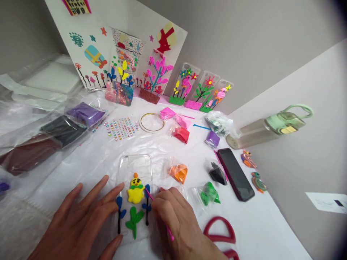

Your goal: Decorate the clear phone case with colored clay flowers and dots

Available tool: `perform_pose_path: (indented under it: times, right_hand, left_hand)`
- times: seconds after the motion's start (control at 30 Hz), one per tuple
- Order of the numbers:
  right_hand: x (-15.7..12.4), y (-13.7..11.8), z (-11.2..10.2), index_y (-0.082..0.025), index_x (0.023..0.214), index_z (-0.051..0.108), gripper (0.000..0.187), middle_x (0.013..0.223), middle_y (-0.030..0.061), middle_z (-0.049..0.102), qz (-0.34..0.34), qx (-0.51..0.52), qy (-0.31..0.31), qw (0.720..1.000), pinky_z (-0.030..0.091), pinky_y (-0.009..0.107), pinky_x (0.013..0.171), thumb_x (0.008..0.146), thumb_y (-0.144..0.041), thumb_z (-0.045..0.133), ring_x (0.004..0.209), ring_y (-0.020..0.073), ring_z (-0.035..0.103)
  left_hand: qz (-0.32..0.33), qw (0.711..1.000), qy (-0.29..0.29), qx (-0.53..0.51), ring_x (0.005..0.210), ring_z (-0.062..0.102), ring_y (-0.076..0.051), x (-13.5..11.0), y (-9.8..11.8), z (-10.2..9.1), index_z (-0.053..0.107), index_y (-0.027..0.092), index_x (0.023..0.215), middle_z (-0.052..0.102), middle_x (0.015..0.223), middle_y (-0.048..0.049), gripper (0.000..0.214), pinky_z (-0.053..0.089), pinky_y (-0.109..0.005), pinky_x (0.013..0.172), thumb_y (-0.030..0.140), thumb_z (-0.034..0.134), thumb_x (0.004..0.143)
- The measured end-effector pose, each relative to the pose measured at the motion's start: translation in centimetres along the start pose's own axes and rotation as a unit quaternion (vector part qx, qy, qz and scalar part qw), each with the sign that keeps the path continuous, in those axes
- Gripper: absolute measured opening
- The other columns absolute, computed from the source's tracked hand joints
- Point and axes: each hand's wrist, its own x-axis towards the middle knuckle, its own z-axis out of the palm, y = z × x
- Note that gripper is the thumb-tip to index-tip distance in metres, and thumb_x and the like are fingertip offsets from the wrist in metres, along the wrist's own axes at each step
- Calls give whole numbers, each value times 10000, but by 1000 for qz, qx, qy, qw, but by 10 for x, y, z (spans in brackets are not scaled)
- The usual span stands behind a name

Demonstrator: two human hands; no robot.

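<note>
A clear phone case (124, 169) lies flat on the white-covered table in front of me. On it are a yellow clay chick (135, 195), a green clay plant (135, 220) and two blue clay flowers with black stems, one on each side. My left hand (84, 220) is open, its spread fingers resting along the case's left edge. With my right hand (173, 216) I pinch a thin pink modelling tool (149, 194). Its tip touches or sits just over the right blue flower (147, 190); which one I cannot tell.
Orange clay (179, 173), green clay (210, 194) and black clay (217, 173) lie in wrappers to the right. Beyond them are a phone (235, 173) and a bottle (257, 133). Red scissors (219, 231) lie near front right. Decorated cases (202, 90) lean at the back.
</note>
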Motion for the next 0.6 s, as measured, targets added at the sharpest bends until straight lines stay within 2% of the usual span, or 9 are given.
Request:
perform_pose_path:
  times: [0.13, 0.23, 0.3, 0.4, 0.6]
  right_hand:
    - [-3, 0, 2, -202, 1019, 461, 376, 836, 53, 625, -13, 6, 11, 1000, 501, 299, 624, 739, 48, 430, 728, 196, 539]
    - [-7, 0, 4, -205, 1034, 479, 365, 844, 49, 613, 4, 31, 25, 999, 522, 320, 678, 776, 46, 424, 753, 199, 550]
    - [-9, 1, 5, -201, 1092, 495, 360, 866, 51, 617, 21, 48, 57, 997, 533, 329, 715, 843, 49, 421, 776, 198, 564]
    - [-10, 2, 6, -194, 1131, 506, 339, 867, 49, 624, 29, 39, 87, 995, 516, 297, 669, 904, 47, 439, 747, 184, 559]
    - [-7, 3, 7, -190, 1074, 514, 289, 840, 35, 605, 30, 8, 74, 997, 465, 257, 610, 912, 39, 441, 723, 169, 535]
  left_hand:
    - [1, 1000, -3, 1, 1397, 558, -440, -1, 0, -1, 616, 348, 1264, 662, 1466, -26, 504, 193, -651, 1310, 498, 675, 787]
    - [4, 1000, -5, 3, 1405, 548, -445, -1, -1, 0, 612, 328, 1265, 661, 1467, -46, 514, 161, -654, 1318, 499, 667, 784]
    - [6, 1000, -10, 5, 1413, 538, -445, -2, -1, 1, 600, 318, 1285, 656, 1473, -58, 538, 129, -646, 1326, 505, 663, 785]
    - [7, 1000, -15, 7, 1435, 518, -429, -2, -1, 0, 600, 325, 1280, 631, 1503, -40, 522, 106, -620, 1337, 505, 662, 794]
    - [11, 1000, -15, 7, 1477, 475, -395, -3, 0, -3, 609, 313, 1264, 615, 1525, -28, 501, 89, -540, 1349, 497, 673, 803]
